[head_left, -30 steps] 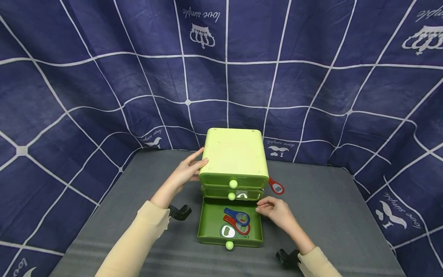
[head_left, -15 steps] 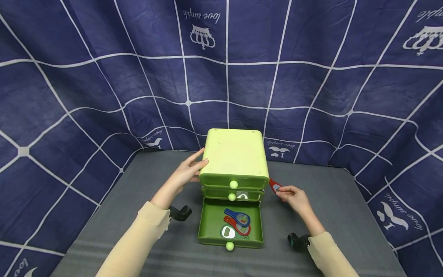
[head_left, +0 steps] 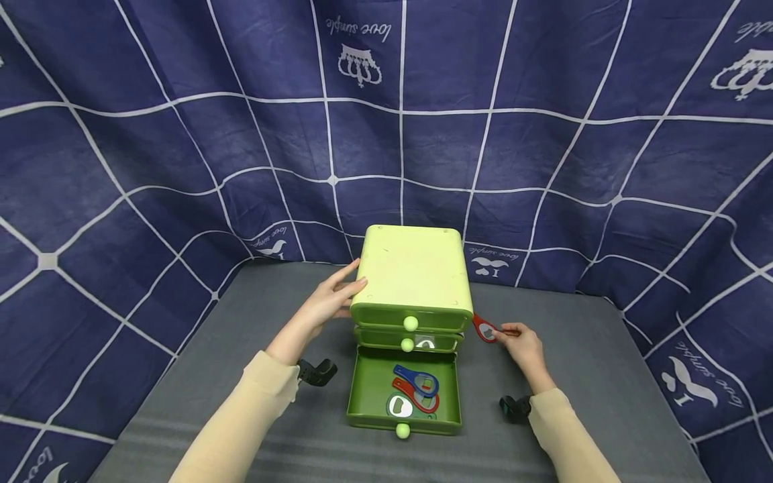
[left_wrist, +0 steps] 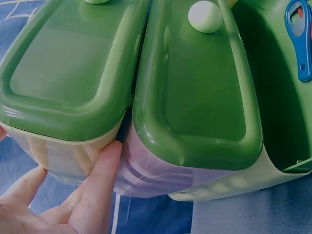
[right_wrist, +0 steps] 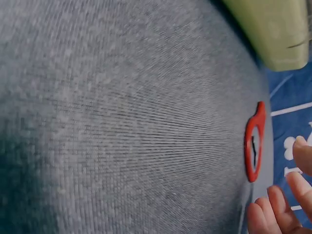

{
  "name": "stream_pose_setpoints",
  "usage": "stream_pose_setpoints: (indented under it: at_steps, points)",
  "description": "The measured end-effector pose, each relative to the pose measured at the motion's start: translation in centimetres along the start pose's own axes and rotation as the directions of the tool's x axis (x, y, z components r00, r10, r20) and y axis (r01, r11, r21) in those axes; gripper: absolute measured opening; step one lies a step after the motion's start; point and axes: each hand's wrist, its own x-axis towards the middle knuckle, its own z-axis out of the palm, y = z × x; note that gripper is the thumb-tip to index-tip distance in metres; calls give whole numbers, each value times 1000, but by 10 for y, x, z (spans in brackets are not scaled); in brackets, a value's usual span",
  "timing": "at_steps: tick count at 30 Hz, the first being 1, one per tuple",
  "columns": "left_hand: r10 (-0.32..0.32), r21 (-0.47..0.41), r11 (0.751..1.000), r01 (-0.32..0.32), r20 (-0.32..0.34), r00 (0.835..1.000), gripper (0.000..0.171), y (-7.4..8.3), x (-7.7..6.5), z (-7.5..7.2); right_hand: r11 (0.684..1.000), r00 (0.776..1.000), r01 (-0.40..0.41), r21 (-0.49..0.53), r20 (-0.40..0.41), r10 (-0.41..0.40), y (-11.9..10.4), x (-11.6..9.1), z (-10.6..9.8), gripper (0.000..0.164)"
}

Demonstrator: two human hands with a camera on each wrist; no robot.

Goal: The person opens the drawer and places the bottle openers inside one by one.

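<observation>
A small chest of drawers with a pale yellow top [head_left: 417, 265] stands mid-table. Against its left side rests my left hand [head_left: 323, 305], fingers extended, with fingertips [left_wrist: 109, 156] at the side wall in the left wrist view. Its bottom drawer [head_left: 368, 422] is pulled out. Inside lie a blue bottle opener [head_left: 406, 373], a red bottle opener [head_left: 436, 405] and a round white-and-green one [head_left: 392, 405]. Right of the chest, another red bottle opener [head_left: 479, 322] lies on the table. My right hand [head_left: 524, 349] is beside its ring end, fingers loosely bent and apart from it in the right wrist view.
The middle drawer [head_left: 380, 337] stands slightly out, showing something white through its front. A grey cloth [head_left: 580, 376] covers the table. Behind and on both sides hangs a blue curtain [head_left: 435, 154] with white lines.
My right hand has moved right, from beside the pulled-out drawer to the red bottle opener on the table. The left hand keeps its place on the chest.
</observation>
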Motion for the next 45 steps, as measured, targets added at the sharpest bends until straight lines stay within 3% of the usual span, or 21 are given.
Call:
stream_pose_setpoints:
  at_steps: [9,16,24,35,45]
  points:
    - [-7,-7,1000,7,-4,1000,69,0,-1,1,995,999,36,-94,3,-36,0,7,9,43]
    - [-3,-1,1000,3,3,1000,70,2,-3,0,991,996,73,-108,-51,-79,2,11,20,39]
    - [-2,-31,1000,2,14,1000,68,2,-3,1,984,993,91,-150,-56,-100,0,11,29,47]
    - [-2,-30,1000,3,21,1000,69,3,-3,0,983,999,47,-176,-11,-49,-7,7,29,47]
    - [-7,-29,1000,8,24,1000,70,1,-2,-1,995,999,-33,-97,9,34,2,-3,18,36]
